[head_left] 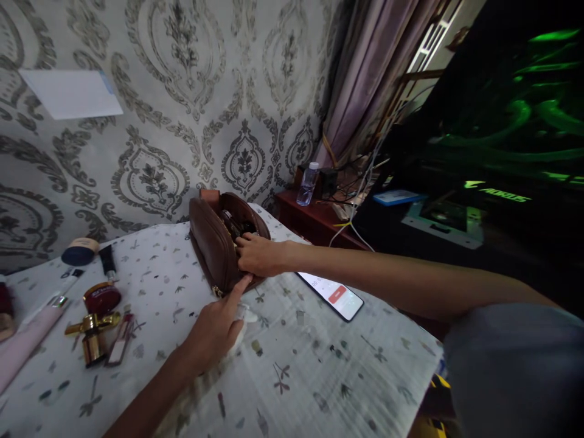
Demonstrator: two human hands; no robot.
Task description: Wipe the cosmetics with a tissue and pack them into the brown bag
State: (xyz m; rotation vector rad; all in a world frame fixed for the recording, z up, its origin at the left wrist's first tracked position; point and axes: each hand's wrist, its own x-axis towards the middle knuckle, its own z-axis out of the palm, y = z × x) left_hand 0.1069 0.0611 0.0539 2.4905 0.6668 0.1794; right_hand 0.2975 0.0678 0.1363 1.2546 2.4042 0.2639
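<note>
A brown zippered cosmetic bag (212,240) stands unzipped on the cloth-covered table, with dark items (232,224) partly visible inside. My right hand (262,255) reaches into its opening from the right. Its fingers are bent and closed at the mouth of the bag; what they grip is hidden. At the bag's near lower edge, my left hand (216,331) has its index finger stretched out, the tip touching the rim. The thumb is apart from it. Something white and crumpled (246,313) lies beside this hand, partly covered by it.
At the left lie a round dark-lidded jar (79,250), a black tube (108,263), a red compact (101,298), a gold-capped bottle (93,344), a lip gloss tube (121,340) and a pink wand (34,334). A lit phone (340,298) lies under my right forearm. A water bottle (308,184) stands behind.
</note>
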